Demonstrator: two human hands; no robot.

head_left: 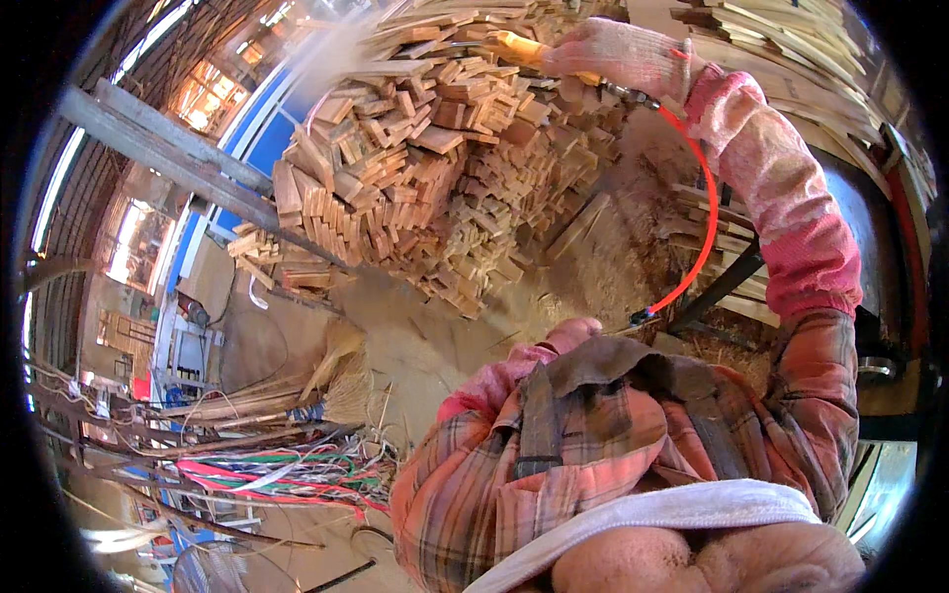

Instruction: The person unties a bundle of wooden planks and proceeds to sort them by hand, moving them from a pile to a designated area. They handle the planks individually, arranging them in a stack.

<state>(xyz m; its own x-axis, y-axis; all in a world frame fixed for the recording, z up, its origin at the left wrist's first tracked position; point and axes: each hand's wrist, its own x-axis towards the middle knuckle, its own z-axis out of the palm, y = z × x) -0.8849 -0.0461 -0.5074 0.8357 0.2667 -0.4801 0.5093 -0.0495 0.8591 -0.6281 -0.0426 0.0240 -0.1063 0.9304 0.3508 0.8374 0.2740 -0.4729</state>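
Note:
My right hand (618, 54), in a pale knitted glove, is stretched far ahead and closed around a yellow air blow gun (516, 47). The gun's thin nozzle points left over a big heap of short wooden slats (395, 158). From its back end a red air hose (710, 212) curves down to a dark fitting near my waist. My left hand (573, 334) is held low in front of my body, below a pink sleeve cuff. Its fingers are too small and partly hidden to read, and no object shows in it.
Whitish dust (321, 54) blurs the air left of the heap. A grey metal beam (168, 138) crosses at the left. Long boards (791, 49) are stacked at the far right. Lower left, a straw broom (341, 381) lies by coloured straps (287, 474). Sawdust covers the floor.

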